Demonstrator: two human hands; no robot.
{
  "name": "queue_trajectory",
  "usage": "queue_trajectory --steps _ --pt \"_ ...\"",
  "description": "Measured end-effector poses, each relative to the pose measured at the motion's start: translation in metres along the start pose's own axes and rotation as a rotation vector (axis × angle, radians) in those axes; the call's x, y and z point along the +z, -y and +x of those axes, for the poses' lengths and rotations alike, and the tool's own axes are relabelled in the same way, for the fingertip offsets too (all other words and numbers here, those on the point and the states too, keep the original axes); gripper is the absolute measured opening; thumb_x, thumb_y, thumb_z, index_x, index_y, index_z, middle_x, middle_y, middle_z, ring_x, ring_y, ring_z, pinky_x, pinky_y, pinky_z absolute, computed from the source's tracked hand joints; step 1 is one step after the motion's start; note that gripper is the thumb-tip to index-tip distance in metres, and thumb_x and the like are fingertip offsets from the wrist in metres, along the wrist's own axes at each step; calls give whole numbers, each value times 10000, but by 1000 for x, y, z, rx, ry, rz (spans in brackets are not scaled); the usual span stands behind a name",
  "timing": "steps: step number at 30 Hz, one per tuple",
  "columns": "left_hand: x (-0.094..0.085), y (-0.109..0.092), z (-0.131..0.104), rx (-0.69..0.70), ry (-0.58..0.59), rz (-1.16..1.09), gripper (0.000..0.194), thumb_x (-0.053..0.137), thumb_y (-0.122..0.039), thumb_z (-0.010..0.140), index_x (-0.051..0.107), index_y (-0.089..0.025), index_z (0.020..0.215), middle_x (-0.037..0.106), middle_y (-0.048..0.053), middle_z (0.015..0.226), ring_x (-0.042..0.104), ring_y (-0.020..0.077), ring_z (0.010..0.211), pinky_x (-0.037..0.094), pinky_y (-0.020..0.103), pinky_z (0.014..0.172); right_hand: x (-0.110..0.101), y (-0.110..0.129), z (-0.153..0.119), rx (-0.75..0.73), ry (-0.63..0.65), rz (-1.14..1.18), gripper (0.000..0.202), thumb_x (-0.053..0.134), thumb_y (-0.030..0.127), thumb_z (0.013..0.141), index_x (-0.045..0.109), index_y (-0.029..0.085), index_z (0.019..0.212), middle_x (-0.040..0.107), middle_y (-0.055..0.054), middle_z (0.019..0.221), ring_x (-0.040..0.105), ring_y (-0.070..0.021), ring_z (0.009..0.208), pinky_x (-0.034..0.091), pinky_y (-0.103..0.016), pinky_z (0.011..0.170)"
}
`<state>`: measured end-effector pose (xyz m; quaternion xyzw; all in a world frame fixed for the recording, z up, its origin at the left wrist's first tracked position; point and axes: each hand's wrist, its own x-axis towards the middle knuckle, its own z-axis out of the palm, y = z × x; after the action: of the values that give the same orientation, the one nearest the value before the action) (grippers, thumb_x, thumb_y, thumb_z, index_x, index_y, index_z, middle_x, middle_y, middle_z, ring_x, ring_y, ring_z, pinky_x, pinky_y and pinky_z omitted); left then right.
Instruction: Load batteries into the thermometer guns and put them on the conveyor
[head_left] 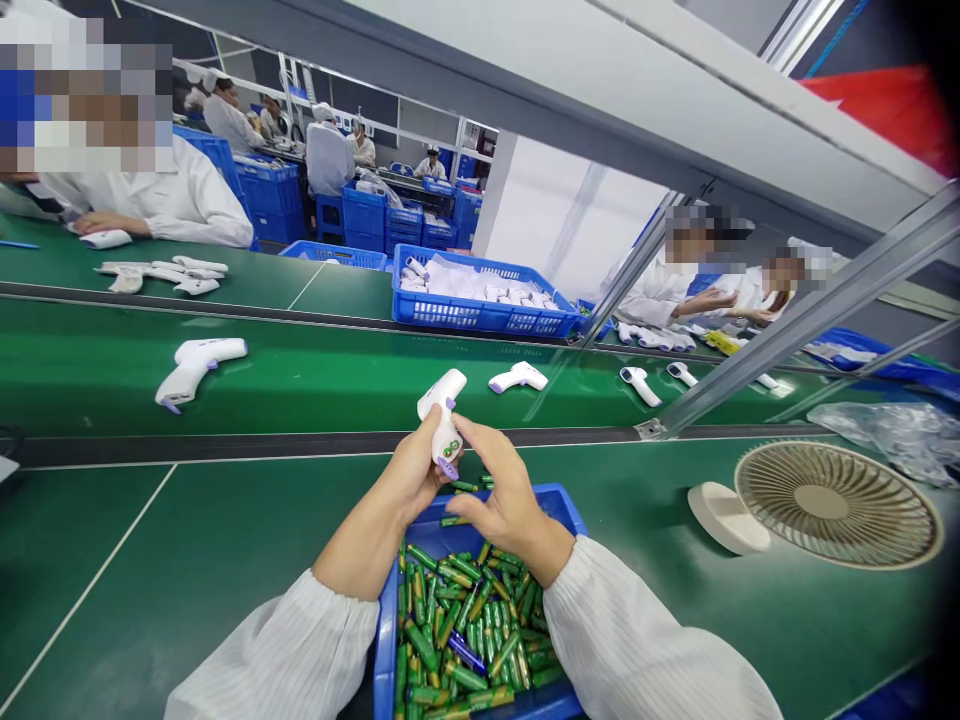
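Observation:
A white and purple infrared thermometer is held in my left hand, above the far edge of a blue bin. The purple flap at the bottom of its handle hangs open, and green battery ends show inside. Close on its right is my right hand, thumb and index finger apart with nothing between them. The index fingertip is at the handle; I cannot tell whether it touches. Below both hands, the blue bin holds many green and gold batteries, with a dark blue one among them.
More thermometers lie on the green conveyor belt, one at left and several to the right. A blue crate of white parts stands beyond. A beige fan is at right, near a slanting metal post. Co-workers sit across the line.

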<state>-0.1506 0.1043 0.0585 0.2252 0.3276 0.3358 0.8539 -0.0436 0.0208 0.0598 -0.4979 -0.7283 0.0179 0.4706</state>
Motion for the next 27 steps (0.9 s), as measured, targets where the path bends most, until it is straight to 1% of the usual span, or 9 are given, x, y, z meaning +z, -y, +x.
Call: queue_trajectory --steps 2,5,12,15,18,20,22,24,27 --pt "0 1 0 1 27 6 362 626 -473 844 605 -112 813 469 -13 528 403 62 388 280 164 355 4 0 0 28 -74 65 425 623 388 902 559 242 1296 632 -87 1234 573 -252 1148 463 -430 973" --pt "-1 3 0 17 106 65 417 658 -532 794 569 -127 756 405 -44 473 317 43 345 224 165 348 10 -3 1 172 -182 181 170 585 238 927 694 242 1057 704 -62 1077 633 -217 1051 493 -393 938" --pt "0 8 -1 58 61 178 422 621 -561 793 485 -165 740 355 -70 467 261 46 347 183 186 374 17 -9 1 335 -187 441 54 679 236 847 725 224 873 700 -68 1097 642 -231 1043 490 -417 945" --pt "-5 1 7 188 -59 513 394 514 -559 858 517 -165 865 471 -20 544 381 97 399 260 219 427 19 -11 -1 358 -196 405 79 675 235 851 731 229 907 707 -60 1076 647 -225 1024 493 -390 923" --pt "-14 -13 27 393 -269 1181 368 535 -485 865 533 -148 1012 643 116 801 610 234 687 395 290 598 22 -13 -2 401 -266 307 164 606 265 904 700 217 1029 706 -58 1009 659 -203 932 514 -334 825" --pt "-20 -25 47 439 -393 1519 381 545 -458 864 527 -138 1070 664 175 930 633 311 863 419 339 705 24 -15 -2 429 -255 277 185 563 298 931 688 203 1030 703 -52 941 658 -193 861 511 -314 774" --pt "-25 -38 68 433 -455 1639 374 550 -448 867 534 -140 1078 670 180 946 635 328 898 425 355 736 26 -18 0 441 -213 267 208 540 328 944 696 191 945 699 -43 860 650 -183 784 504 -302 736" --pt "-30 -54 87 440 -486 1627 328 563 -420 868 552 -141 1041 674 168 924 639 314 885 431 350 739 27 -20 2 451 -182 267 242 524 345 950 695 185 892 693 -36 806 637 -173 725 496 -288 697" --pt "-46 -83 95 485 -596 1577 232 543 -341 891 550 -129 987 643 193 1005 596 321 1000 422 367 799 25 -20 3 449 -163 274 260 510 350 955 693 178 892 686 -32 771 622 -162 682 487 -273 659"
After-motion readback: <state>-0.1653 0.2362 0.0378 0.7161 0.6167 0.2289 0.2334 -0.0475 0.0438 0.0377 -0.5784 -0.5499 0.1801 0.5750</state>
